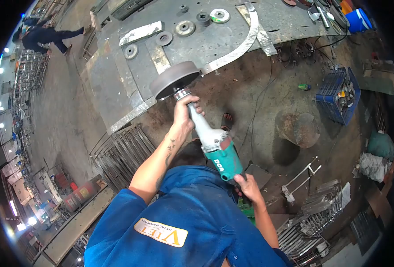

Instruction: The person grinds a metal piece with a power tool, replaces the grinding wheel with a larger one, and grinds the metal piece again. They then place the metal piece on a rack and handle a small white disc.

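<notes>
Both of my hands hold a green and grey DCA power grinder (pixel 222 158), tilted across the front of my body. My left hand (pixel 186 113) is closed around its slim grey neck, just below the metal collar. My right hand (pixel 249 188) grips the rear handle end, fingers partly hidden beneath it. A wide brown grinding wheel (pixel 175 79) sits at the tool's far end and overlaps the edge of the metal-topped table (pixel 103 73) in this view. Beyond the wheel, a grey disc (pixel 164 38) and a flat metal strip (pixel 159 60) lie on the tabletop.
Several more discs (pixel 185 28) and a curved metal strip (pixel 253 33) rest on the table. A blue crate (pixel 337 95) and a round stump-like block (pixel 304 129) stand to the right. Metal frames (pixel 121 149) lean at left. Another person (pixel 50 36) is at the far left.
</notes>
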The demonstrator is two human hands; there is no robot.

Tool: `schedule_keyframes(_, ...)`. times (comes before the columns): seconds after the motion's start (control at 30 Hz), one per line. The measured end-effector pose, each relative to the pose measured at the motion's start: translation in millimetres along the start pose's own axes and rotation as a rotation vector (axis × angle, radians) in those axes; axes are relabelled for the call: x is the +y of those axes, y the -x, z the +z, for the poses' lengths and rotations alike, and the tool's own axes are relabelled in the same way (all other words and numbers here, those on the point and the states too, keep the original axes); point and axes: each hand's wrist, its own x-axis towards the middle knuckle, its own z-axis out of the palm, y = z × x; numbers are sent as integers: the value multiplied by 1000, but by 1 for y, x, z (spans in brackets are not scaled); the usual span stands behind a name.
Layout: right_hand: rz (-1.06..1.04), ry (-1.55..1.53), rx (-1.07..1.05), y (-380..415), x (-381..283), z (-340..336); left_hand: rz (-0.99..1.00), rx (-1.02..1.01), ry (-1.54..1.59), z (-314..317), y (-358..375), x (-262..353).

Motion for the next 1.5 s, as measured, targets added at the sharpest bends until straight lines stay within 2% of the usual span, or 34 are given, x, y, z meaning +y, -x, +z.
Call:
schedule_keyframes(0.2,27,-10,-62,-7,17,77,21,91,-12,-86,37,43)
schedule_keyframes(0.3,43,-57,-105,-10,23,91,13,160,-5,-98,47,54)
schedule_keyframes(0.37,53,-59,-50,-6,19,87,8,186,-3,-87,43,50)
schedule_keyframes(0.4,65,-64,-2,-2,16,83,-8,139,10,-78,36,45)
schedule_keyframes(0.43,25,-96,-48,0,11,70,-25,93,21,-67,28,40)
schedule_keyframes(0.63,2,-104,222,4,7,-15,-39,-60,-15,55,-25,-13)
schedule_keyframes(0.77,-55,-235,223,5,-3,-39,-52,-122,-15,90,-36,-26)
schedule_keyframes(0.87,-50,-149,198,6,-1,-12,-34,-85,15,59,-28,-13)
schedule_keyframes(1.1,36,-150,-30,6,18,107,-25,35,11,-91,39,49)
schedule_keyframes(1.2,39,-97,4,5,30,139,0,104,-15,-126,61,63)
schedule_keyframes(1.3,62,-86,-24,0,46,149,-10,85,-24,-133,61,62)
schedule_keyframes(1.43,-5,-207,-2,2,45,138,-57,18,-30,-100,52,51)
schedule_keyframes(1.5,6,-242,16,2,42,140,-18,6,-72,-96,51,48)
